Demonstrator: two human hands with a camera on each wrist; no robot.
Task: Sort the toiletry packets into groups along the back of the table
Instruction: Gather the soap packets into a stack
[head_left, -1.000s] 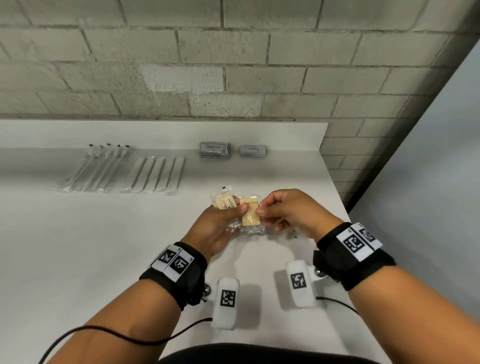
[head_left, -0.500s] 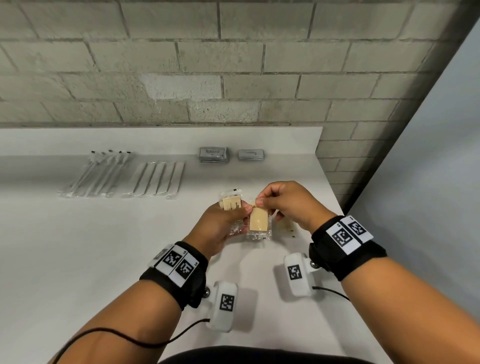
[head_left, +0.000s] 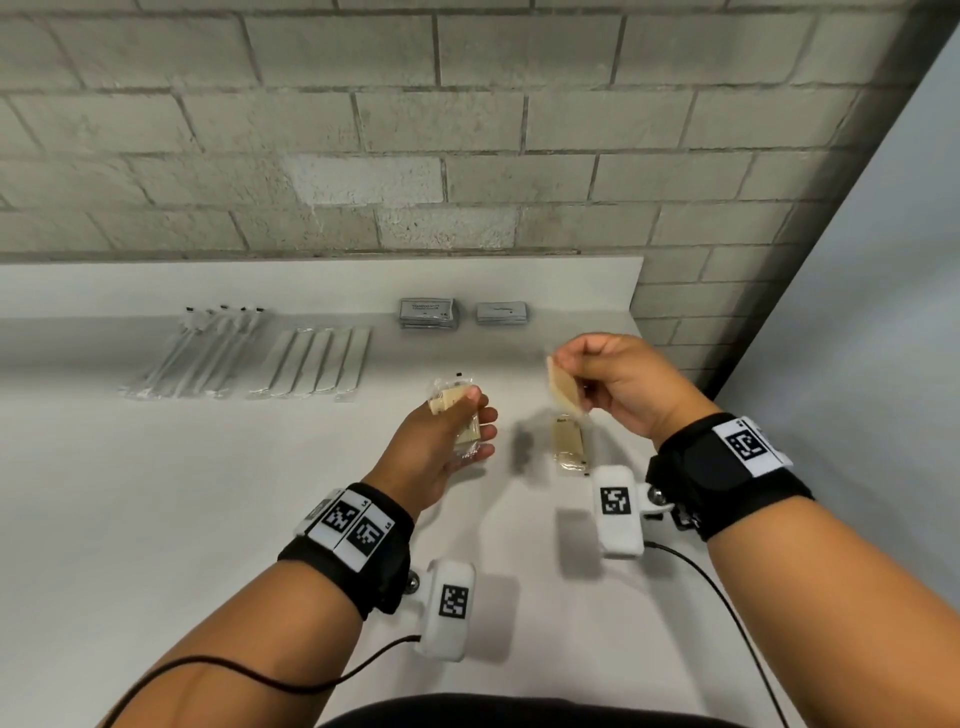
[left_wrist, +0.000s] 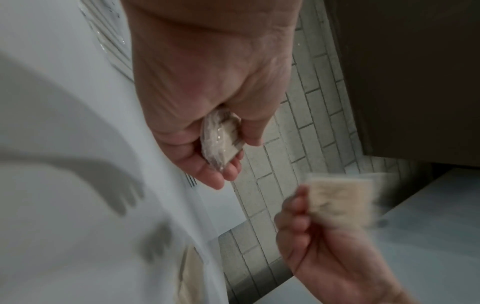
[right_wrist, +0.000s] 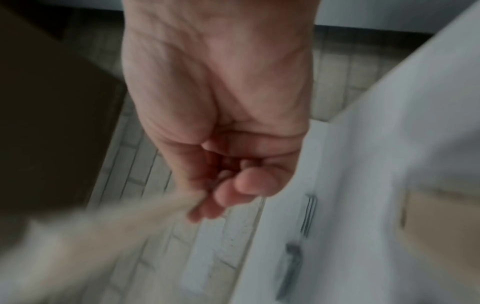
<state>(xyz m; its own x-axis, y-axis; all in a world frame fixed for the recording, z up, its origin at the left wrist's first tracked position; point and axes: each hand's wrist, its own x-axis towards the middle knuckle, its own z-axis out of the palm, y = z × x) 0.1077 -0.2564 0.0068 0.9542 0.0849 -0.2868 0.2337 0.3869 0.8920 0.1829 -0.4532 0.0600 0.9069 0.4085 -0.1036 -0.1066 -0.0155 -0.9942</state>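
My left hand (head_left: 467, 421) grips a small stack of beige packets in clear wrap (head_left: 449, 402), seen end-on between thumb and fingers in the left wrist view (left_wrist: 221, 139). My right hand (head_left: 587, 374) pinches a single beige packet (head_left: 563, 387) by one edge, lifted above the table; the same packet is blurred in the right wrist view (right_wrist: 103, 236) and shows in the left wrist view (left_wrist: 340, 199). Another beige packet (head_left: 569, 447) lies flat on the white table (head_left: 156, 493) below my right hand.
Along the back lie a row of clear-wrapped toothbrushes (head_left: 192, 353), a row of white flat sachets (head_left: 317, 364), a stack of grey packets (head_left: 428, 313) and one grey packet (head_left: 503, 313). A brick wall rises behind; the table's right edge runs close to my right hand.
My hands have parted. The right hand pulled one beige packet out of the bunch and carried it up and to the right; the left hand keeps the others. The packet on the table is now uncovered.
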